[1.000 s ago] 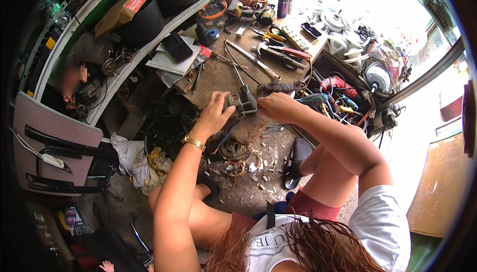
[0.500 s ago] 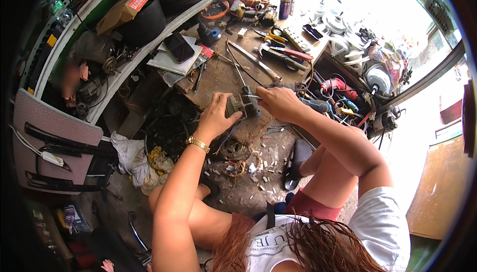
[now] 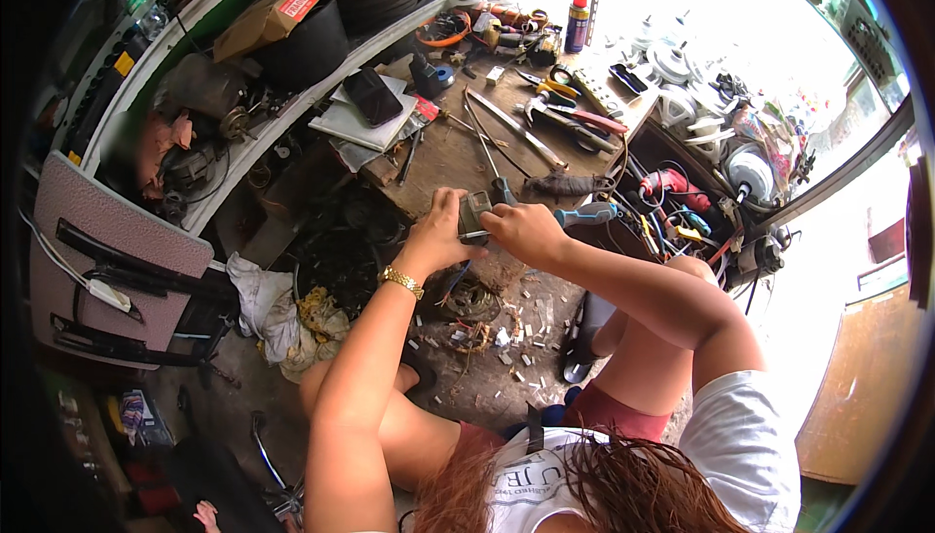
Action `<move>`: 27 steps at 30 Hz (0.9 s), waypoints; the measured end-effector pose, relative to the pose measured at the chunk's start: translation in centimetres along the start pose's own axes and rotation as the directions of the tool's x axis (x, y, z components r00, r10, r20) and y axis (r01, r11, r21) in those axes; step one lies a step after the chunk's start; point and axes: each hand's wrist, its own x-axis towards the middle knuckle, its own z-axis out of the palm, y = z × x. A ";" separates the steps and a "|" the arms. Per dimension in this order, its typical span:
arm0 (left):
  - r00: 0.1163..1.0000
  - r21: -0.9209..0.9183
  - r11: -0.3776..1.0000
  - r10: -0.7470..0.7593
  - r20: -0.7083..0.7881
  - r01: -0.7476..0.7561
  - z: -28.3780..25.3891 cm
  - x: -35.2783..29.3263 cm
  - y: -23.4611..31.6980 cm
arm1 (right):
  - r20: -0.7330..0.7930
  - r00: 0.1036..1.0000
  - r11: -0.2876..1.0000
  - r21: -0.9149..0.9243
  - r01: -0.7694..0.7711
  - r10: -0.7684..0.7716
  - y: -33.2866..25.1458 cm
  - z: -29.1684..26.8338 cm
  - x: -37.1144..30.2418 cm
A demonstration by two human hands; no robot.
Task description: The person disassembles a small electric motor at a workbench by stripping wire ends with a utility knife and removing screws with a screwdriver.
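Observation:
My left hand, with a gold watch at the wrist, is closed round a small grey metal block with a squared, recessed shape. It is held above the near edge of the wooden table. My right hand has its fingers pinched at the block's right side; what lies between those fingertips is hidden. Just beyond that hand lies a screwdriver with a dark handle and its shaft pointing away. To its right rests a blue-grey handled tool.
On the table lie a hammer, pliers, a long metal bar and a phone on a white pad. A spray can stands behind. A crate at right holds a red power tool. Small pale pieces litter the floor.
The block has turned in my left hand. My right hand has drawn in closer to it, and the shiny metal piece at its fingertips no longer shows. The view has shifted slightly.

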 end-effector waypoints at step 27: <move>0.993 -0.457 0.882 -0.101 0.054 0.114 1.4 3.2 -3.5 | 0.320 0.906 0.949 -0.241 -0.205 0.277 10.0 -7.8 15.0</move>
